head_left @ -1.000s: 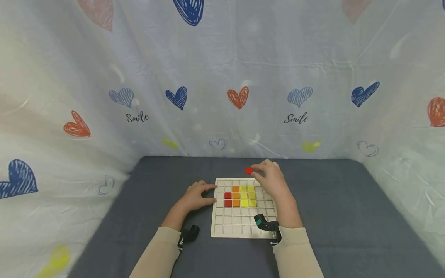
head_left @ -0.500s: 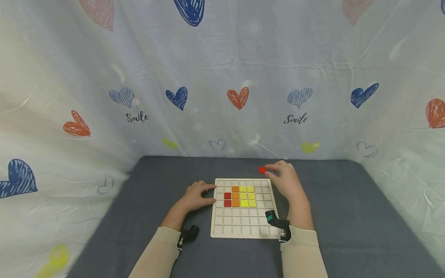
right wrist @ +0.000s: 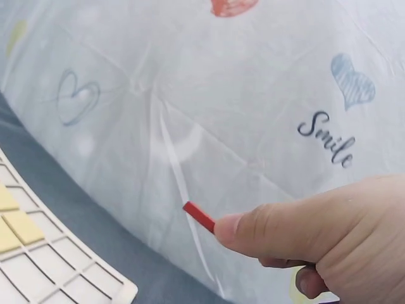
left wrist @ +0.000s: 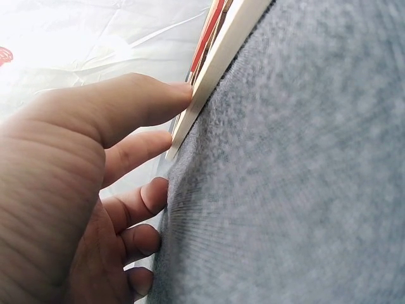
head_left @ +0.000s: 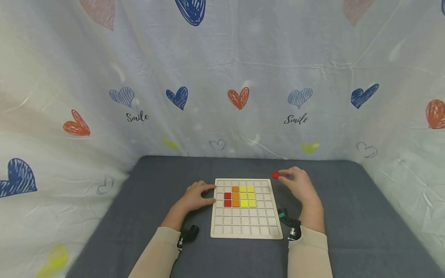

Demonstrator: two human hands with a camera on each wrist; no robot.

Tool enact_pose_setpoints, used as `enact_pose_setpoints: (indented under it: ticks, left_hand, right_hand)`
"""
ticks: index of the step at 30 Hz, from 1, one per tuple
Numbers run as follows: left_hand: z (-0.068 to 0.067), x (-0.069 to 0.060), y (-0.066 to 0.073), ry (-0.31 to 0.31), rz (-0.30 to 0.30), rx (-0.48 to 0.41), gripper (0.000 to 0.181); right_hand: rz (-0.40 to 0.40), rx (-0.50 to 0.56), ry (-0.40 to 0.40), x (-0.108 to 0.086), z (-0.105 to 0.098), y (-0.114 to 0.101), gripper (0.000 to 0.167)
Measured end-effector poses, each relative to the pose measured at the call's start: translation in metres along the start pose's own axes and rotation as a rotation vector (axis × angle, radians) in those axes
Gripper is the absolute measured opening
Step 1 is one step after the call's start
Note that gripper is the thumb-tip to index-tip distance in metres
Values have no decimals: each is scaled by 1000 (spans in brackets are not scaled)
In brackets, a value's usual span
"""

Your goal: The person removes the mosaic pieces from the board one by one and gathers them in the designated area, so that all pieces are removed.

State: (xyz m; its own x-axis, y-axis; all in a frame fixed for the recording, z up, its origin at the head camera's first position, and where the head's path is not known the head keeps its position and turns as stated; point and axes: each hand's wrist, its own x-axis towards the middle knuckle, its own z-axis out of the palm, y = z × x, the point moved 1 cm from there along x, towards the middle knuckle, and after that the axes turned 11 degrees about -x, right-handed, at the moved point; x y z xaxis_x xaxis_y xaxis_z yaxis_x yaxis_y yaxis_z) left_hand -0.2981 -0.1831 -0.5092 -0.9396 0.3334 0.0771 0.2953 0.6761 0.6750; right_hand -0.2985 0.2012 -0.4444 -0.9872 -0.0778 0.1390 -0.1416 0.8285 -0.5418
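A pale gridded board point(head_left: 246, 230) lies on the dark table, with two red tiles point(head_left: 227, 199), a column of orange tiles point(head_left: 235, 196) and several yellow tiles point(head_left: 247, 196) in its cells. My left hand point(head_left: 193, 196) touches the board's left edge with thumb and a finger; the left wrist view shows both fingertips of that hand point(left wrist: 95, 152) against the edge. My right hand point(head_left: 299, 185), beyond the board's right edge, pinches a red tile point(head_left: 276, 175) between thumb and finger. In the right wrist view the tile point(right wrist: 199, 216) stands out past the thumb, held above the table.
The dark cloth-covered table point(head_left: 351, 208) surrounds the board. Behind and beside it hangs a pale curtain point(head_left: 267, 127) printed with hearts and the word Smile. Black wrist devices point(head_left: 189, 234) are strapped to both wrists.
My right hand has moved right with the pinched red tile, from behind the board to past its upper right corner. The left hand and the board stay where they were.
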Motion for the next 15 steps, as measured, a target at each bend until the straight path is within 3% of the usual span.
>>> enact_pose_setpoints:
  ticks: [15]
  left_hand:
    - [-1, -1, 0, -7, 9, 3, 54]
  right_hand:
    - [151, 0, -132, 0, 21, 38, 36]
